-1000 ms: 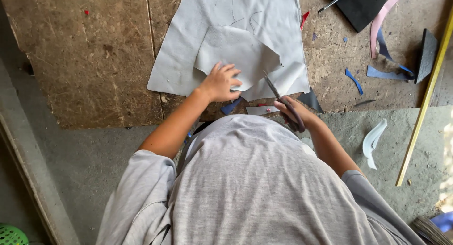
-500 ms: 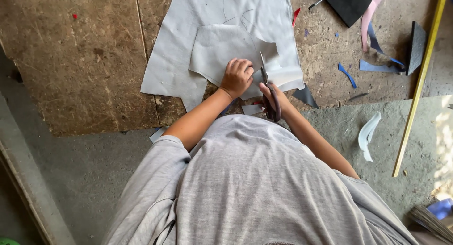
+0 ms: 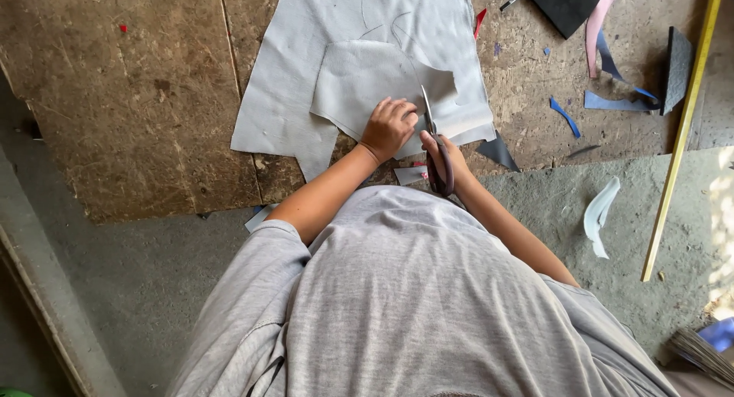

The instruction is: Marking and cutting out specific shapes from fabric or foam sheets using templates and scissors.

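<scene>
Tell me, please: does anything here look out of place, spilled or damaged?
Only offcuts stand out. Blue strips and a red scrap lie scattered on the wooden board, and a white curled piece lies on the concrete floor. The grey sheet lies flat under the left hand, with scissors in the right hand.

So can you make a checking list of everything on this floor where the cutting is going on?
Surface: brown board on a grey concrete floor.
Job's things: grey sheet with a smaller grey piece on top; scissors at the piece's edge.
Clutter: blue scraps, pink strip, white scrap, black pieces, yellow stick.
Grippers: left hand presses the piece; right hand holds the scissors.
Cables: nothing seen.
Surroundings: broom bristles at the bottom right.
</scene>
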